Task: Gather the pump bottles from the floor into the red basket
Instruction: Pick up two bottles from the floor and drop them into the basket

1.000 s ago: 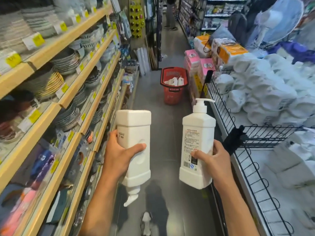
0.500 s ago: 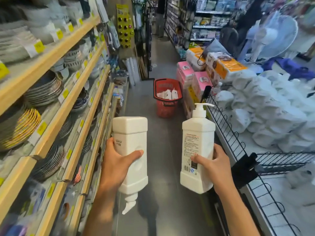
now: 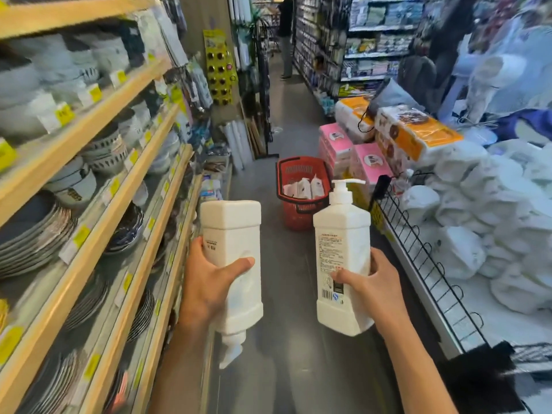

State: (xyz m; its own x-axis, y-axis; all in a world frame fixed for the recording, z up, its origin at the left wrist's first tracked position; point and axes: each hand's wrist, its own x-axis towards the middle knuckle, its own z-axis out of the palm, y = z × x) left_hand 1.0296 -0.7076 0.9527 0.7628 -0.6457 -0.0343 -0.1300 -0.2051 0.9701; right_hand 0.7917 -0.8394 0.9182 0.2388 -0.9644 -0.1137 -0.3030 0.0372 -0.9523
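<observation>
My left hand (image 3: 209,282) grips a white pump bottle (image 3: 231,234) held upside down, its pump head pointing at the floor. My right hand (image 3: 372,286) grips a second white pump bottle (image 3: 340,243) upright, its labelled side toward me. Ahead on the grey aisle floor stands the red basket (image 3: 298,216) with black handles. Several white pump bottles (image 3: 304,188) lie inside it. Both held bottles are well short of the basket, at about chest height.
Wooden shelves (image 3: 98,162) stacked with plates and bowls line the left side. On the right a black wire-edged bin (image 3: 424,258) holds white bagged goods. Pink and orange tissue packs (image 3: 370,162) stand right of the basket. A person (image 3: 285,37) stands far down the aisle.
The view has advanced down the aisle, so the red basket is closer and lower in the frame. Both hands keep the same hold on their bottles.
</observation>
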